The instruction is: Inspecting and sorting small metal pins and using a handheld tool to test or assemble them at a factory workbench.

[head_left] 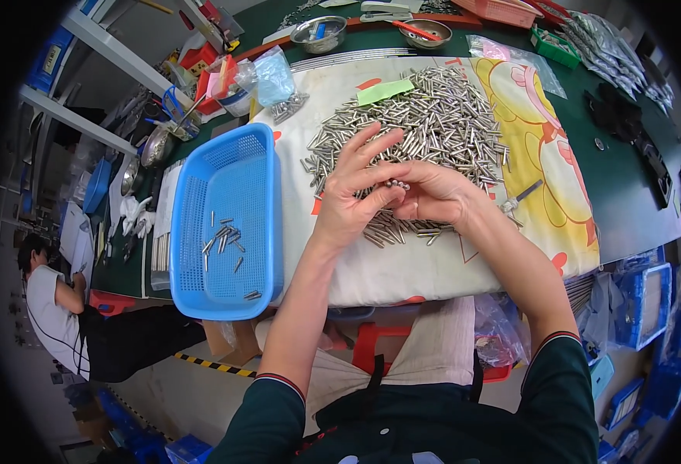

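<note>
Hands meet over a heap of small metal pins [433,116] on a cream cloth [402,271]; left hand [354,193] and right hand [433,193] pinch a few pins [397,185] together between their fingertips; left of that grasp, a blue basket [201,286] holds some scattered pins.

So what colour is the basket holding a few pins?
Blue basket, a perforated plastic one, clearest in the head view.

The basket [228,224] lies left of the pin pile [433,116]. Some pins [223,238] lie in the basket; two bowls [319,34] stand behind the pile.
</note>
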`<state>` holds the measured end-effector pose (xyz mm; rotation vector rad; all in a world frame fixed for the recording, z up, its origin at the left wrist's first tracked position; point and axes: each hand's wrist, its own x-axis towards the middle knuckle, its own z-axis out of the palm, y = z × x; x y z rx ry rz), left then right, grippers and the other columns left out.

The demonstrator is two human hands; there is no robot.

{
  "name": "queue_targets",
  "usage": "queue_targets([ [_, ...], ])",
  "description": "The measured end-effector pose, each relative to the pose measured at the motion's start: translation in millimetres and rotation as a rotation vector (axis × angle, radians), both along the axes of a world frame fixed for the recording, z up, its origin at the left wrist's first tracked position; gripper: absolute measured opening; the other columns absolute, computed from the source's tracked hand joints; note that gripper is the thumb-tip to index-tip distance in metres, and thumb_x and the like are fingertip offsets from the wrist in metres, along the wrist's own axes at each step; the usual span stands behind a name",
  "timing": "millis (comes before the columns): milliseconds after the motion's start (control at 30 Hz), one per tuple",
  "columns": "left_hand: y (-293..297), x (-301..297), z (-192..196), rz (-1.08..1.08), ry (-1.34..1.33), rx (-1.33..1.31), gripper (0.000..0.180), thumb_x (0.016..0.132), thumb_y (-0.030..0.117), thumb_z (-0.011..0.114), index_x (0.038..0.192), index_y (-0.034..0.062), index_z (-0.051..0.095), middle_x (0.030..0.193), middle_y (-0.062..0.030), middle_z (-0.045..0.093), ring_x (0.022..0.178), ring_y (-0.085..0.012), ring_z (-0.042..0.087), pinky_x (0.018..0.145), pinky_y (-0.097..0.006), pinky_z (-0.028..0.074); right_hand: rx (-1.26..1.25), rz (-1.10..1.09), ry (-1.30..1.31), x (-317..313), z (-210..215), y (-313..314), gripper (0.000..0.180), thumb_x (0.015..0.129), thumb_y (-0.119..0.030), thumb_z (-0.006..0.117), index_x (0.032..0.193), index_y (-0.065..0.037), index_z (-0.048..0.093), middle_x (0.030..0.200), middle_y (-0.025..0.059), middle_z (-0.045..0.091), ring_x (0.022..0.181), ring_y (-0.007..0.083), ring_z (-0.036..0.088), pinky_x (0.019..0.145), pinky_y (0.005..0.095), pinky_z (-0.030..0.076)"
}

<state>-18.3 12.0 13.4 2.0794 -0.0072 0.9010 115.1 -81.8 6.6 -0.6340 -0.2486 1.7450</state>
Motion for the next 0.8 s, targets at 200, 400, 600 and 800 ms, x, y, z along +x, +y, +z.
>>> queue_targets([
  [200,5.5,-3.8,3.1,-0.088,0.045,-0.003,0.030,0.066,0.009,0.071,0.095,0.0131,0.070,0.123,-0.0077,0.054,0.127,-0.0275,0.034,0.103,-0.040,0.029,-0.013,0.081,0.007,-1.5,-1.9,0.7,0.012,0.083,-0.015,0.060,0.094,-0.010,0.057,0.072,-0.0014,0.053,0.059,0.0074,0.049,0.045,0.0197,0.033],
  [400,4.2,-1.2,0.7,-0.041,0.032,-0.006,0.022,0.070,0.009,0.068,0.091,0.0134,0.071,0.119,-0.0041,0.057,0.126,-0.0263,0.035,0.100,-0.037,0.032,-0.053,0.048,0.038,-6.5,-5.3,2.2,0.009,0.086,-0.019,0.056,0.085,-0.010,0.054,0.068,-0.0024,0.049,0.057,0.0080,0.044,0.044,0.0193,0.031],
  [600,6.3,-1.6,-3.8,0.052,-0.007,-0.142,0.014,0.075,0.007,0.064,0.089,0.0068,0.069,0.111,-0.0074,0.062,0.119,-0.0251,0.044,0.097,-0.036,0.035,-0.013,0.010,-0.179,-10.7,1.3,2.8,0.015,0.087,-0.020,0.053,0.080,-0.007,0.055,0.068,-0.0007,0.053,0.056,0.0065,0.047,0.046,0.0196,0.036],
  [800,4.1,-2.3,-3.5,0.257,-0.037,-0.563,0.015,0.085,0.008,0.057,0.096,0.0004,0.065,0.082,-0.0075,0.066,0.062,-0.0086,0.059,0.056,-0.019,0.046,0.177,-0.455,-1.147,-7.0,16.8,-2.3,0.017,0.084,-0.017,0.058,0.089,-0.002,0.065,0.069,-0.0018,0.058,0.058,0.0022,0.046,0.050,0.0170,0.034],
])
